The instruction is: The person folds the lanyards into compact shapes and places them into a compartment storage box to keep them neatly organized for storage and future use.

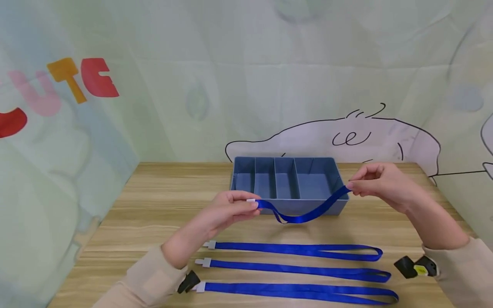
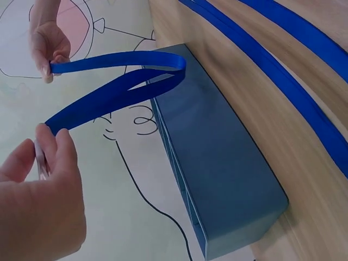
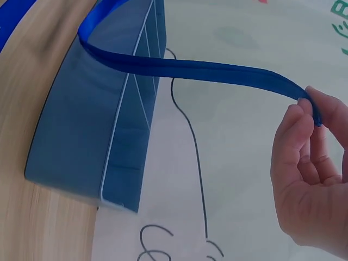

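Note:
A blue lanyard (image 1: pixel 308 217) hangs in a sagging curve between my two hands, in front of the grey-blue divided box (image 1: pixel 289 207). My left hand (image 1: pixel 227 211) pinches its white clip end (image 1: pixel 251 200) between thumb and fingers. The other end is pinched by my right hand (image 1: pixel 385 186), near the box's right front corner. In the left wrist view the lanyard (image 2: pixel 109 100) shows as a folded loop. Seen from the right wrist, the strap (image 3: pixel 206 72) runs across the box's open top to the right fingertips.
Three more blue lanyards lie side by side on the wooden table (image 1: pixel 154 192): the farthest (image 1: pixel 269 247), the middle (image 1: pixel 277 268) and the nearest (image 1: pixel 269 288), white clips to the left. A printed cloth (image 1: pixel 173 107) hangs behind the table.

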Demonstrator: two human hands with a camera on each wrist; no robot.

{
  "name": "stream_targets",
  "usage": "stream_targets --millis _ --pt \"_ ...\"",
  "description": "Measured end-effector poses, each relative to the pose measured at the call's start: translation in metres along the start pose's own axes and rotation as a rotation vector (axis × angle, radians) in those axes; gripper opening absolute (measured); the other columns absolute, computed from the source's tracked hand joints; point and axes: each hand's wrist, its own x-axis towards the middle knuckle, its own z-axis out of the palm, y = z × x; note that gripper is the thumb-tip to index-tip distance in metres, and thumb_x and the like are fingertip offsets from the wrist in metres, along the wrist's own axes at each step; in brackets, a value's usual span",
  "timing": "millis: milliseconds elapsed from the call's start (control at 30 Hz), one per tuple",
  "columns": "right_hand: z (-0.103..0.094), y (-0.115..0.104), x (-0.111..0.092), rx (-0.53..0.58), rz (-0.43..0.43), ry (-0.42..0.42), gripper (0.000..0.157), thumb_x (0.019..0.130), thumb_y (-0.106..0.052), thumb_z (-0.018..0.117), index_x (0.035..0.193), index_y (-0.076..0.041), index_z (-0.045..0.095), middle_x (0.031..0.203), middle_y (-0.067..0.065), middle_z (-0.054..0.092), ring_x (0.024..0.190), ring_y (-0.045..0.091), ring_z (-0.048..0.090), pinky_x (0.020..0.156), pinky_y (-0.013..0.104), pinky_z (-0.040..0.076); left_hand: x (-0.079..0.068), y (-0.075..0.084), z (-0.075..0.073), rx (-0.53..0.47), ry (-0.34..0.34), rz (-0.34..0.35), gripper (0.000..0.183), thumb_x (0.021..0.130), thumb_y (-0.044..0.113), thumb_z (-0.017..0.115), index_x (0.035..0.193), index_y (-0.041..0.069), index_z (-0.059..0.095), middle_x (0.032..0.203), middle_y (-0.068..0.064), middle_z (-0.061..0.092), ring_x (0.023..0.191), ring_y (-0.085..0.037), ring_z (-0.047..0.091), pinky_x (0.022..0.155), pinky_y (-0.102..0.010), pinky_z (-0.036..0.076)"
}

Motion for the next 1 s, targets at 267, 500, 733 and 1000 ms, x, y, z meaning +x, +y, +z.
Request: stream_targets --millis 267,500,733,1000 --pt "0.026 -0.017 0.009 -0.041 0.048 -0.021 0.01 0.084 -0.004 0.067 0.08 -0.014 0.069 0.074 0.001 0.067 0.068 0.017 0.062 0.066 0.028 0.054 0.006 0.002 0.011 0.041 0.007 0.009 0.03 0.09 0.004 0.06 0.116 -0.011 0.057 0.089 -0.006 0.068 0.086 -0.018 0.067 0.085 -0.034 0.051" --pt "0.053 -0.024 0.02 -0.008 0.024 -0.076 0.006 0.081 -0.007 0.071 0.079 -0.012 0.069 0.074 0.004 0.066 0.068 0.018 0.061 0.066 0.03 0.054 0.009 0.005 0.023 0.024 -0.029 0.031 0.031 0.091 0.004 0.058 0.118 -0.011 0.056 0.093 -0.009 0.068 0.089 -0.02 0.067 0.086 -0.034 0.05" --pt "0.077 -0.022 0.026 0.047 -0.004 -0.08 0.009 0.081 -0.006 0.071 0.076 -0.014 0.069 0.073 0.003 0.066 0.068 0.017 0.062 0.068 0.031 0.055 0.012 0.003 0.036 -0.04 -0.059 0.053 0.029 0.092 0.003 0.057 0.116 -0.013 0.056 0.094 -0.01 0.069 0.088 -0.019 0.068 0.086 -0.037 0.049" --pt "0.098 -0.019 0.031 0.061 0.015 -0.072 0.007 0.079 -0.009 0.073 0.082 -0.003 0.071 0.077 0.005 0.067 0.074 0.023 0.062 0.072 0.034 0.054 0.011 -0.001 0.043 -0.103 -0.046 0.017 0.029 0.092 0.003 0.056 0.117 -0.013 0.055 0.095 -0.009 0.069 0.084 -0.013 0.067 0.083 -0.033 0.051"
